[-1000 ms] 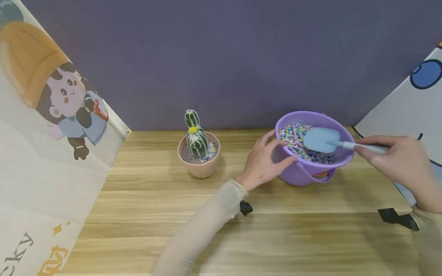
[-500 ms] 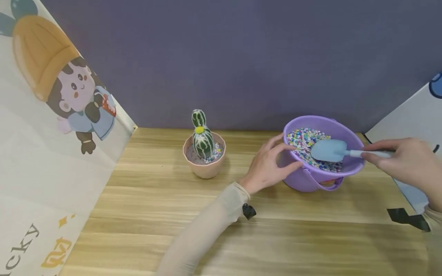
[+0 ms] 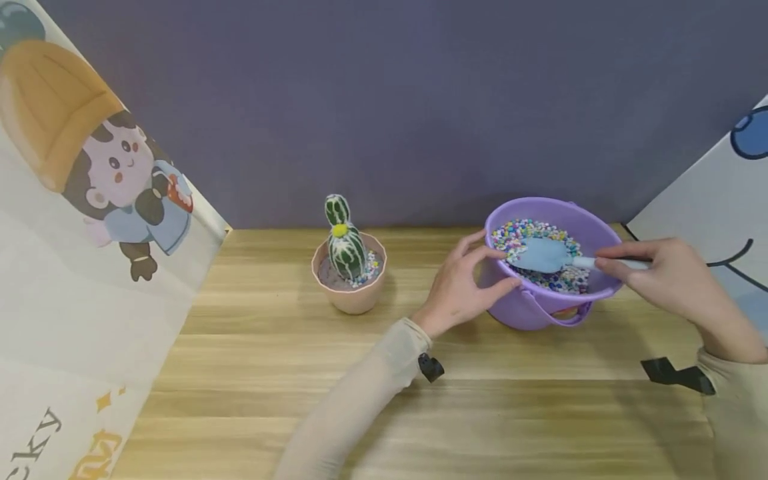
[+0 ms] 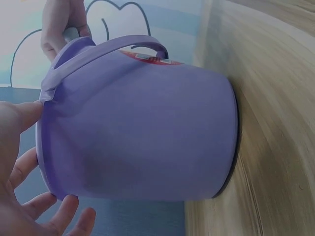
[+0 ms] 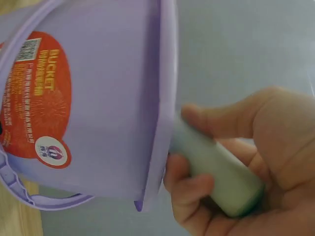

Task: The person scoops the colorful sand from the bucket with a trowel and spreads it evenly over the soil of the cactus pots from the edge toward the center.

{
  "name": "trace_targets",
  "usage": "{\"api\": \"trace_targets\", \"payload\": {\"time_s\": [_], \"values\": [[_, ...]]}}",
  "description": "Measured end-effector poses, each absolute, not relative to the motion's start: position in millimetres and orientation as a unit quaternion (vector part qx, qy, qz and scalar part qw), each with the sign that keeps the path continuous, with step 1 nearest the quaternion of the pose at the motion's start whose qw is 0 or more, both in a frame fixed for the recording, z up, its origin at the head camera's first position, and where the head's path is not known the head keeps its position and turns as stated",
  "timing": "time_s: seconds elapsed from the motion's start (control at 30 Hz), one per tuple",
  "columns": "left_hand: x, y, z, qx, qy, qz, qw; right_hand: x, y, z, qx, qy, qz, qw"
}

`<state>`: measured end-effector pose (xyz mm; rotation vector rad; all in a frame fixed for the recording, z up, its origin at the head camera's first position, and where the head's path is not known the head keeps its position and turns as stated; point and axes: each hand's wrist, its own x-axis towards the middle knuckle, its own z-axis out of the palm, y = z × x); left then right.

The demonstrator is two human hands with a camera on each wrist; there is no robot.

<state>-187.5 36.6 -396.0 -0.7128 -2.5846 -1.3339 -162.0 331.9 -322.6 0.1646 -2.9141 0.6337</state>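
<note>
Our left grip [image 3: 457, 288] holds the bucket [image 3: 519, 311] by its rim, seemingly for steadiness, while our right grip [image 3: 667, 275] clasps the shovel [image 3: 543, 255] by its handle, leaving the blade free among beads [image 3: 513, 232].

Head: even, mild light; soft shadows are falling on the table [image 3: 270, 333] beside my left sleeve [image 3: 351, 403]. Left wrist: the panel [image 4: 120, 22] is washing out pale, the bucket [image 4: 138, 128] is looking dim. Right wrist: greyish; I'm seeing my right hand [image 5: 283, 142] and trowel [image 5: 224, 177] slightly soft.
</note>
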Motion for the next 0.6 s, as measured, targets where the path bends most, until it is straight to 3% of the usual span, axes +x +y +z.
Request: {"api": "trace_targets", "payload": {"time_s": [0.6], "values": [[-187.1,37.2,-398.9,-0.239,-0.864,-0.433,0.095,-156.0,326.7,-327.1,0.001,-0.955,0.284,0.086]]}}
